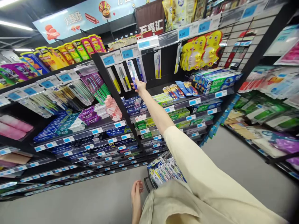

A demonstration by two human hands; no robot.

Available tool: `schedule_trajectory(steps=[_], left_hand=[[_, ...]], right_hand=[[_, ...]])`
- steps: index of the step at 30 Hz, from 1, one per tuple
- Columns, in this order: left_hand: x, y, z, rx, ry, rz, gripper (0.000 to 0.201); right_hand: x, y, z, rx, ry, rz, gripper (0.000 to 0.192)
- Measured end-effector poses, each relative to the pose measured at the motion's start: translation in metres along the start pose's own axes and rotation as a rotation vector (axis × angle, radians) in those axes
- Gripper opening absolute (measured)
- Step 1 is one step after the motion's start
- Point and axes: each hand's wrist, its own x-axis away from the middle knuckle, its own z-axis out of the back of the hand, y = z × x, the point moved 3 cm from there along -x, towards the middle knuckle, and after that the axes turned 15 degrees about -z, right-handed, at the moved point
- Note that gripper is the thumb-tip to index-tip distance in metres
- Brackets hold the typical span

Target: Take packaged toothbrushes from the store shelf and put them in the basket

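My right hand reaches out to the hanging rack, its fingers closed on the lower end of a packaged toothbrush. Other packaged toothbrushes hang close by, one with a yellow lower part to the left and another to the right. Low beside my body, my left hand hangs with loosely curled fingers and nothing visible in it. Near it stands a dark-handled basket filled with many packaged toothbrushes.
Toothpaste boxes line the shelves under the rack. Yellow chick-shaped packs hang at the upper right, and canisters stand on the upper left shelf. Another stocked rack is across the grey floor on the right.
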Motion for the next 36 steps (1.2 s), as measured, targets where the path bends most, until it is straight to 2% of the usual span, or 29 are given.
schedule_trajectory(steps=[5, 11, 14, 17, 19, 21, 24, 26, 29, 31, 33, 34, 36], left_hand=[[0.012, -0.015, 0.023, 0.004, 0.129, 0.031, 0.078], [0.023, -0.029, 0.039, -0.025, 0.138, 0.003, 0.071], [0.024, -0.025, 0.04, -0.036, 0.126, -0.009, 0.071], [0.026, -0.017, 0.04, -0.052, 0.11, -0.015, 0.069], [0.029, -0.016, 0.044, -0.064, 0.108, 0.004, 0.066], [0.033, -0.021, 0.05, -0.069, 0.109, 0.045, 0.062], [0.041, -0.031, 0.061, -0.078, 0.112, 0.109, 0.058], [0.046, -0.036, 0.066, -0.085, 0.108, 0.14, 0.056], [0.049, -0.038, 0.07, -0.099, 0.096, 0.169, 0.054], [0.049, -0.039, 0.071, -0.114, 0.09, 0.186, 0.054], [0.05, -0.041, 0.073, -0.132, 0.086, 0.205, 0.055], [0.052, -0.041, 0.075, -0.14, 0.085, 0.216, 0.056], [0.056, -0.043, 0.08, -0.16, 0.089, 0.242, 0.057]], right_hand=[[-0.023, 0.004, -0.011, -0.05, -0.016, -0.032, 0.039], [-0.054, 0.006, -0.014, -0.097, -0.035, -0.127, 0.025], [-0.069, 0.014, -0.005, -0.091, -0.057, -0.17, 0.023], [-0.077, 0.032, 0.02, -0.051, -0.083, -0.23, 0.03], [-0.069, 0.045, 0.045, 0.005, -0.096, -0.218, 0.038], [-0.043, 0.053, 0.072, 0.105, -0.153, -0.138, 0.04], [0.024, 0.053, 0.113, 0.3, -0.31, 0.01, 0.035], [0.072, 0.051, 0.143, 0.409, -0.372, 0.048, 0.035], [0.122, 0.065, 0.206, 0.413, -0.325, -0.039, 0.035], [0.141, 0.095, 0.256, 0.359, -0.257, -0.15, 0.036], [0.156, 0.142, 0.308, 0.293, -0.156, -0.279, 0.038], [0.166, 0.17, 0.334, 0.254, -0.075, -0.358, 0.037], [0.194, 0.231, 0.382, 0.158, 0.165, -0.553, 0.03]])
